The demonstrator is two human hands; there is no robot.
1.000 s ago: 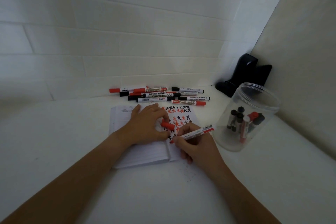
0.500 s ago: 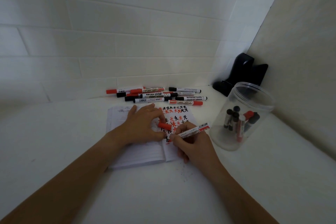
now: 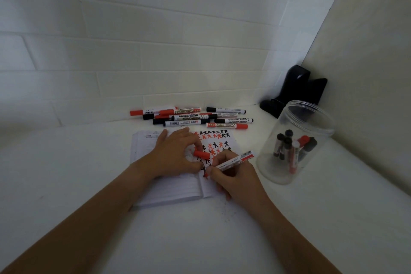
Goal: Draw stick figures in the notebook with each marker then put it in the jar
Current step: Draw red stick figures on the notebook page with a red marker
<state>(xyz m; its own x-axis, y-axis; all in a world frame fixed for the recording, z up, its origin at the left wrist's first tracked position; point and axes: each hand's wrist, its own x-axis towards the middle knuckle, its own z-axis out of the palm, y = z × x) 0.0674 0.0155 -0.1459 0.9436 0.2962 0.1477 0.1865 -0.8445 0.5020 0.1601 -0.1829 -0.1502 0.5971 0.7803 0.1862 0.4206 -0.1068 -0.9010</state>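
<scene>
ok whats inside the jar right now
Several capped markers stand leaning inside the clear jar: at least one red marker and a few black-capped ones. Overlap hides the exact count.

Beyond the notebook [image 3: 169, 187], three loose markers carry legible print: "WHITEBOARD" upside down on the red-capped marker [image 3: 226, 125] nearest it, "WHITEBOARD MARKER" on the black marker [image 3: 233, 120] just behind, "WHITEBOARD" on another [image 3: 191, 117].

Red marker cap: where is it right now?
In the head view the red marker cap is pinched in the left hand over the notebook, just left of the right hand drawing with the red marker.
</scene>
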